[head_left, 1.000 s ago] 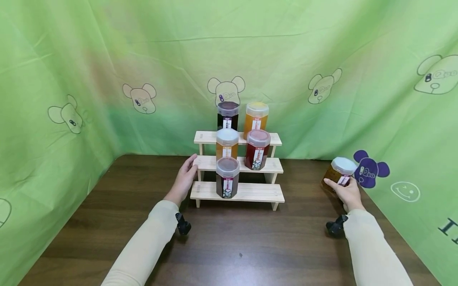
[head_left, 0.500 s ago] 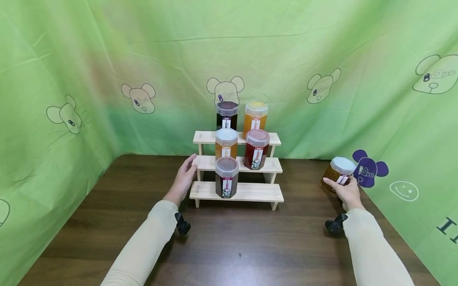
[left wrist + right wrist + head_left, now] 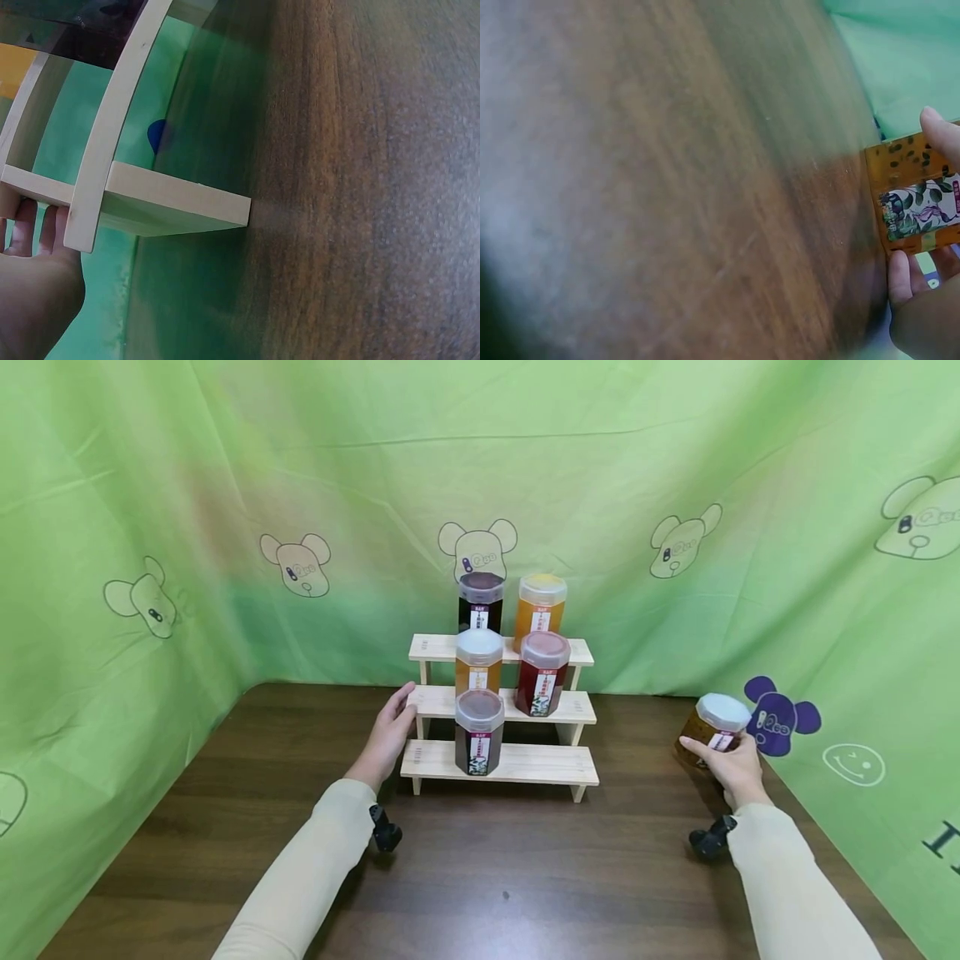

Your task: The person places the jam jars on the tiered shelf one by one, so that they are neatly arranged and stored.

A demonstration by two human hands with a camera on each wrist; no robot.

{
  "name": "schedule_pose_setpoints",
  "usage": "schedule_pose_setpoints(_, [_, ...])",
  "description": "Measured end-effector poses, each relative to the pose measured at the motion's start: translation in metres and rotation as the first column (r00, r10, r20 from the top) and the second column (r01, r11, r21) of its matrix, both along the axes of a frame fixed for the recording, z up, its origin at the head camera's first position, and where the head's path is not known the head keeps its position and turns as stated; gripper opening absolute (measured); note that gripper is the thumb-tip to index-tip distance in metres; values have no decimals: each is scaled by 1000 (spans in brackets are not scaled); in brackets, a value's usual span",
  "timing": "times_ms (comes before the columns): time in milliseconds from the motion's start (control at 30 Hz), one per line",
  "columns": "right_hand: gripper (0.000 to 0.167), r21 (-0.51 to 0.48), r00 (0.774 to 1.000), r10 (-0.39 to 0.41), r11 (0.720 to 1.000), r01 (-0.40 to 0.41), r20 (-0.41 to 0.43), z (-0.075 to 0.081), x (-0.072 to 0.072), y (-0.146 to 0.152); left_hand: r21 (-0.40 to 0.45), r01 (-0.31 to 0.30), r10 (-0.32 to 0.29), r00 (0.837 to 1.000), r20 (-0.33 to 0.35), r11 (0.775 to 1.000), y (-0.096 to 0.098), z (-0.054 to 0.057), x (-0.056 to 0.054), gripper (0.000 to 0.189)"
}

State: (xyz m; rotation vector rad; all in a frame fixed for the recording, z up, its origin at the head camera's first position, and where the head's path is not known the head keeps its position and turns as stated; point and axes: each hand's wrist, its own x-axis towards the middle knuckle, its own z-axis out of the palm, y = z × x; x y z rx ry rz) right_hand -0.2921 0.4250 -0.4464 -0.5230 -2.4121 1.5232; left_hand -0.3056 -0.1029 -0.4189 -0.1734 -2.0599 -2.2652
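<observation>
My right hand (image 3: 735,770) grips an amber jar (image 3: 693,731) with a whitish lid at the table's right side, thumb on the near side. In the right wrist view, dark specks show in the jar (image 3: 904,161) around its printed label, and its base is right at the table. My left hand (image 3: 386,739) rests its straight fingers against the left end of a three-step wooden stand (image 3: 555,764), at the middle step. The left wrist view has the fingertips (image 3: 24,229) at the stand's side piece.
On the stand, a dark jar (image 3: 480,603) and a yellow-orange jar (image 3: 538,614) occupy the top step, an orange jar (image 3: 478,664) and a red jar (image 3: 542,681) the middle, and a greyish-purple jar (image 3: 478,735) the bottom. Green cloth (image 3: 360,485) surrounds the brown table (image 3: 480,877).
The head view shifts slightly. Both hands keep their places, the left at the stand and the right around the amber jar.
</observation>
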Motion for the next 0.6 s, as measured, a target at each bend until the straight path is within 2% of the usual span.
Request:
schedule_pose_setpoints(167, [104,14,1000,-1,1000,1,7,2,5,-2,1,14,-14,1000,6,1000,0,4,2,50])
schedule_pose_setpoints(300, [105,20,1000,13,1000,-13,0,3,9,-4,9,24,-25,1000,7,1000,0,4,2,51])
schedule_pose_setpoints(333, [106,22,1000,15,1000,-15,0,3,10,-4,10,21,-21,1000,-1,1000,0,0,-1,51])
schedule_pose_setpoints(600, [108,45,999,36,998,-36,-1,4,14,-4,-1,9,-9,1000,-9,1000,0,0,0,50])
